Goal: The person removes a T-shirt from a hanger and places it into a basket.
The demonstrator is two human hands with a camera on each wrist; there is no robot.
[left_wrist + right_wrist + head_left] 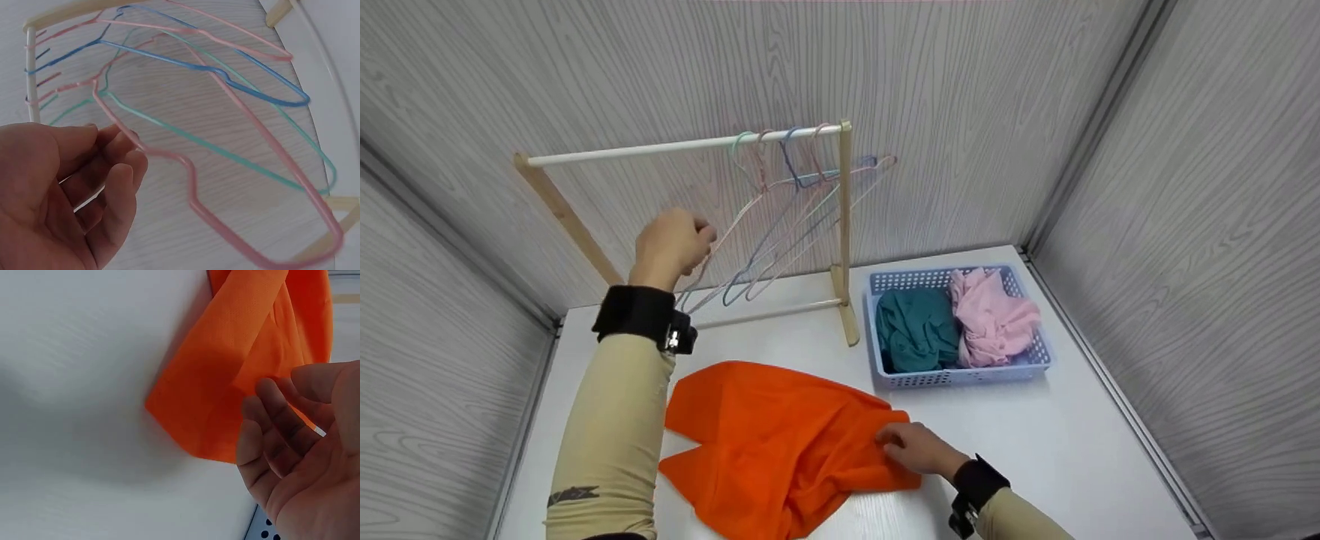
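My left hand (671,244) is raised beside the hanging rack, fingers loosely bent. In the left wrist view its fingertips meet or nearly meet a pink hanger (194,183); contact is hard to tell, and nothing shows between thumb and fingers. A green hanger (208,143) and a blue hanger (169,60) hang close by. Over the right end of an orange garment (765,435), spread flat with some folds, is my right hand (919,448). Its fingers are relaxed, and the right wrist view shows no cloth pinched in them.
The rack has a white rail (660,148) and wooden posts (845,217). Several hangers crowd its right end. At the right stands a blue perforated basket (997,376) with a dark green cloth (919,330) and a pink cloth (994,319). Grey walls enclose the white table (1080,465).
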